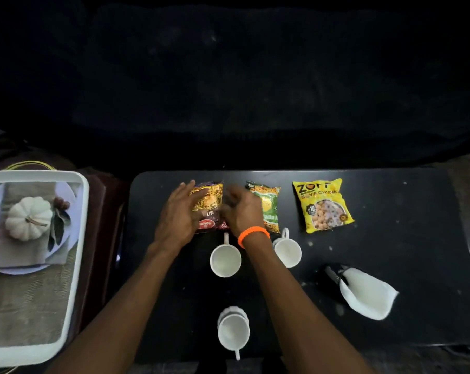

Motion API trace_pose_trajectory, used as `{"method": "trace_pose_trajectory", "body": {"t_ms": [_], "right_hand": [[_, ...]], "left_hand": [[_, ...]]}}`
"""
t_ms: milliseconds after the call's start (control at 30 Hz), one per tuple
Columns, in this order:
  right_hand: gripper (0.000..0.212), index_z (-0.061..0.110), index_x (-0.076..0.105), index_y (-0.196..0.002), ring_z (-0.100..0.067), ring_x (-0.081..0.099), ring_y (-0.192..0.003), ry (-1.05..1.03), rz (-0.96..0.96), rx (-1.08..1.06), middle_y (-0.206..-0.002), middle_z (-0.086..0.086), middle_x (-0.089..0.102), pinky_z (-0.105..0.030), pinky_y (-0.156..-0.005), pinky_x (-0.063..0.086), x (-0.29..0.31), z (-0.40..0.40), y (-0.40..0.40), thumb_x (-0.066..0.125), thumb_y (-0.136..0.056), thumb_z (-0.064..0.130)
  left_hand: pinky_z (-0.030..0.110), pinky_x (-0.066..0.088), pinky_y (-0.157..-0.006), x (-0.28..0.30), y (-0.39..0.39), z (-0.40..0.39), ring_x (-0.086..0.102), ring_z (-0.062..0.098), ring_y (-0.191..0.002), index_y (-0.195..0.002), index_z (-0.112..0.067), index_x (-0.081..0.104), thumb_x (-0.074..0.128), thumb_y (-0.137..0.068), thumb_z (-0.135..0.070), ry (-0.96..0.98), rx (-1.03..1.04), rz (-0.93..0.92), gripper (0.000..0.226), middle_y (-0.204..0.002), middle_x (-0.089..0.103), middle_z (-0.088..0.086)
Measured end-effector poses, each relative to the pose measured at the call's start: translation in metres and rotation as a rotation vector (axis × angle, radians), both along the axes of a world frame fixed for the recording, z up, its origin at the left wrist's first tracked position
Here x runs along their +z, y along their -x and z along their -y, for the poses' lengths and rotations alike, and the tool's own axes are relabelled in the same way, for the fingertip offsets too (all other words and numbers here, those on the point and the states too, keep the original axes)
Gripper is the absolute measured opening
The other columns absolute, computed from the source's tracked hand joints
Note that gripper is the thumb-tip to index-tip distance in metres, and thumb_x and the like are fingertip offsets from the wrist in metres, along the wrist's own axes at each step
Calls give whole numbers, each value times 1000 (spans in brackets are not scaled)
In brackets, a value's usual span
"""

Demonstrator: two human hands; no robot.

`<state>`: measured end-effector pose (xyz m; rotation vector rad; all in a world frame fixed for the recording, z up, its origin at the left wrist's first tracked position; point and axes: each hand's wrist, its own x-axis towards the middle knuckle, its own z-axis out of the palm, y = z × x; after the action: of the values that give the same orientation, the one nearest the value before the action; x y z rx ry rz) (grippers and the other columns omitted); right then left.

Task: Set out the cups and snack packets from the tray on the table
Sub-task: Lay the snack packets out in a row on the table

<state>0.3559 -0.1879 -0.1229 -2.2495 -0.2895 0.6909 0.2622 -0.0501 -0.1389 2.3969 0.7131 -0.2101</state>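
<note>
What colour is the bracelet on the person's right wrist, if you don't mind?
Bright orange; the bracelet shows clearly in the head view.

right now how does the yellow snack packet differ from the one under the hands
The yellow packet lies untouched at the right end of the row; the maroon packet is at the left end, with the left hand and right hand on it. Colours differ: yellow versus maroon and gold. Both lie flat on the table.

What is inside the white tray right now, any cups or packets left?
The white tray holds no cups or packets. Only its printed base shows: a white pumpkin on a plate with a napkin. Nothing visible covers it.
</note>
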Motion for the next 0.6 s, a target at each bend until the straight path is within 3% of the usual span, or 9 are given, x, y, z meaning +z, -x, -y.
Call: {"method": "trace_pose_trajectory", "body": {"t_ms": [133, 200, 300, 467, 600], "right_hand": [[45, 14, 73, -120, -35, 58, -115, 159, 381, -102, -119, -11, 71, -46, -95, 53, 5, 49, -22, 80, -77, 6], [54, 16, 70, -129, -35, 53, -125, 267, 303, -32, -132, -10, 65, -44, -102, 50, 3, 62, -30, 82, -78, 6], [54, 12, 67, -133, -32, 55, -129, 242, 166, 47, -141, -13, 58, -34, -112, 45, -2, 62, -29, 79, -81, 0], [51, 10, 68, -131, -30, 59, -125, 187, 165, 31, -141, -12, 56, -35, -109, 48, -5, 58, -27, 75, -83, -5], [54, 14, 65, -134, -31, 56, -128, 173, 153, 57, -141, -12, 57, -36, -111, 46, 3, 73, -37, 82, -83, 12]], "left_hand": [[36, 18, -123, 1, -11, 5, 19, 24, -160, -156, -32, 46, 75, -93, -26, 136, -85, 118, 69, -170, 31, 1], [45, 18, -126, -2, -18, 10, 11, 21, -162, -157, -37, 42, 74, -93, -32, 96, -195, 9, 72, -173, 22, -4], [48, 11, -129, -8, -22, 13, 5, 21, -163, -154, -40, 47, 77, -90, -36, -41, -288, -146, 70, -175, 17, -5], [49, 5, -130, -14, -16, 9, 4, 23, -163, -151, -42, 50, 80, -88, -36, -100, -301, -169, 70, -175, 19, -4], [49, 7, -129, -11, -14, 7, 6, 24, -163, -158, -39, 39, 74, -92, -42, -94, -297, -107, 75, -175, 19, -1]]}}
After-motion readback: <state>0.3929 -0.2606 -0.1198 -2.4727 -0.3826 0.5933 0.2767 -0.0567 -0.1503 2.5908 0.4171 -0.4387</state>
